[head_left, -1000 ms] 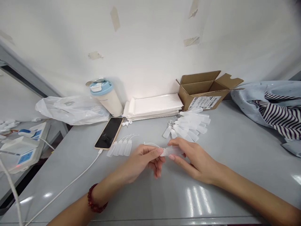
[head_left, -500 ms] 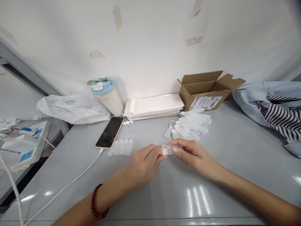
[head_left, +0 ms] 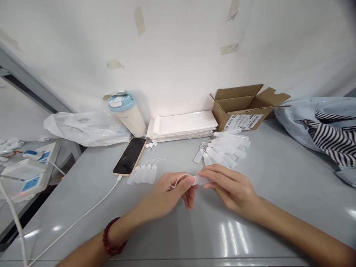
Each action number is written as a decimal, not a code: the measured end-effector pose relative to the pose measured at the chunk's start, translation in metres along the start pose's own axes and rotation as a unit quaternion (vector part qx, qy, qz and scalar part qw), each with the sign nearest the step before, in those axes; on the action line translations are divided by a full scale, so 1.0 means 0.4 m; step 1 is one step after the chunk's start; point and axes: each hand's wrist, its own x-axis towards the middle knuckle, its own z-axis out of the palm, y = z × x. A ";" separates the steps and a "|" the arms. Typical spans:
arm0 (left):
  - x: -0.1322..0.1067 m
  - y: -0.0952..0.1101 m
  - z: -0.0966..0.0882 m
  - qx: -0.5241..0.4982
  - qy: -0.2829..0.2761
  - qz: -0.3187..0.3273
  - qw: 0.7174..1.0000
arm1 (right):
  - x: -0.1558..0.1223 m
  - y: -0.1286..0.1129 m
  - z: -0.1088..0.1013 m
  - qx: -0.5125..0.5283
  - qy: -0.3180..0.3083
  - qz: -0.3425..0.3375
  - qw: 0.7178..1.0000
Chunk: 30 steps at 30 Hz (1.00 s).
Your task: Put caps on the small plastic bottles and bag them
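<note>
Between my hands, over the middle of the desk, is a small translucent plastic squeeze bottle [head_left: 202, 180]. My right hand [head_left: 232, 187] is closed around its body. My left hand [head_left: 176, 191] pinches its white neck end between thumb and fingers, and a thin white tube [head_left: 178, 178] curves back over that hand. Part of the bottle is hidden by my fingers. Left of my hands, a row of several similar bottles with thin tubes [head_left: 146, 173] lies on the desk. Beyond my right hand is a loose pile of more such bottles [head_left: 225, 148].
A phone [head_left: 129, 156] on a white cable, a tumbler [head_left: 129, 116] and a plastic bag [head_left: 86, 129] occupy the left. Small white caps [head_left: 151, 144] lie before stacked white packets [head_left: 183, 125]. Rightward are an open cardboard box [head_left: 244, 109] and striped cloth [head_left: 333, 135].
My left hand has turned and now pinches the neck end with its thumb on top, the tube showing. My right hand has shifted slightly down, its fingers further over the bottle.
</note>
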 end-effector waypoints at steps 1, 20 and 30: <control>-0.002 0.001 0.001 0.050 0.006 0.014 0.999 | -0.003 0.003 0.001 -0.008 -0.007 -0.003 1.000; 0.010 -0.044 -0.008 0.676 0.132 0.389 0.612 | 0.020 0.013 -0.001 0.438 -0.156 0.509 0.724; 0.031 -0.072 -0.040 0.554 0.154 0.275 0.771 | 0.014 0.032 -0.013 0.082 -0.072 0.247 0.963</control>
